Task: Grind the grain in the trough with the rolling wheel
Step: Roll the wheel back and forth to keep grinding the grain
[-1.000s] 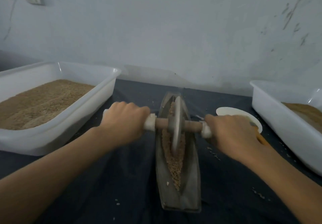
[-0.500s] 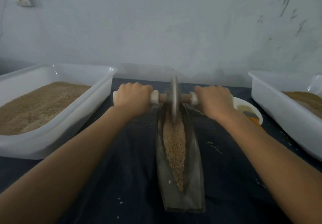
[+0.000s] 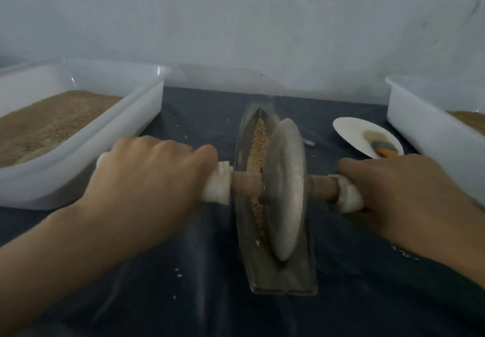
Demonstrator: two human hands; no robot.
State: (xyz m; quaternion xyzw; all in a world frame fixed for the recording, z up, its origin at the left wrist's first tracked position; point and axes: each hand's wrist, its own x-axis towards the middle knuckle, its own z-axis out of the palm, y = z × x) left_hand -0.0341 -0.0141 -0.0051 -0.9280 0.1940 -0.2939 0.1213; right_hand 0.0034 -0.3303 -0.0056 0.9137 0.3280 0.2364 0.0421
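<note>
Stone-grey rolling wheel standing on edge in the trough, both my hands on its axle.

My left hand is curled tight round the white-wrapped left end of the wooden handle, and my right hand grips the wrapped right end – 2 full fists, nothing loose. Wheel sits toward the near end of the narrow metal trough, which runs lengthwise down the middle of the dark cloth. Grain lies in the groove beyond and left of the wheel. 1 white tub of brown meal sits along the cloth's left edge, another tub at the right edge – a white plate lies near it.
</note>
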